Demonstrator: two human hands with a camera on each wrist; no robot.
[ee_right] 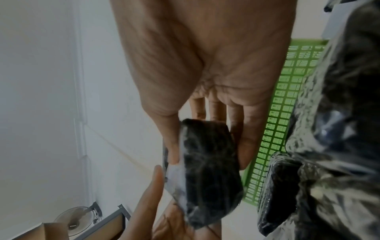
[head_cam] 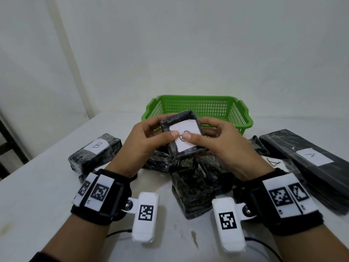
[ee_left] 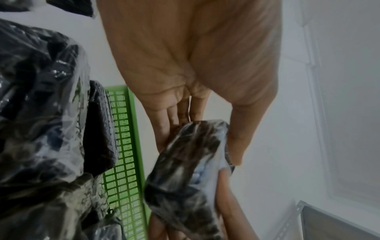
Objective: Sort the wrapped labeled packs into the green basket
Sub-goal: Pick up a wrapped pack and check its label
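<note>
On the white table (head_cam: 47,186), at the left, a brick-shaped pack (head_cam: 95,155) lies wrapped in crinkled black plastic under glossy clear film, its white paper label (head_cam: 96,145) hand-lettered "B". The person's left hand (head_cam: 140,146) comes next, its fingers curled round the left edge of a small squarish pack (head_cam: 182,135) with the thumb pressed onto the white label; the left wrist view shows the fingers behind the pack and the thumb on its front. This held pack, black-wrapped and shiny with film, is lifted clear of the table, tilted toward the person, just in front of the green basket (head_cam: 243,118); the mark on its label is partly covered by both thumbs and cannot be read. Below it sits a heap of more black film-wrapped packs (head_cam: 190,193), creased and reflective. The basket is rectangular moulded plastic with gridded lattice walls and a flared rim. The right hand (head_cam: 224,146) clamps the pack's right side, thumb on the label, fingers wrapped behind. Beside the right wrist a partly hidden label (head_cam: 274,163) shows a stroke like a "D", though that is uncertain. Farthest right lies a long, flat black pack (head_cam: 302,167) labelled "A". Both wrists wear black bands with white square-coded tags.
</note>
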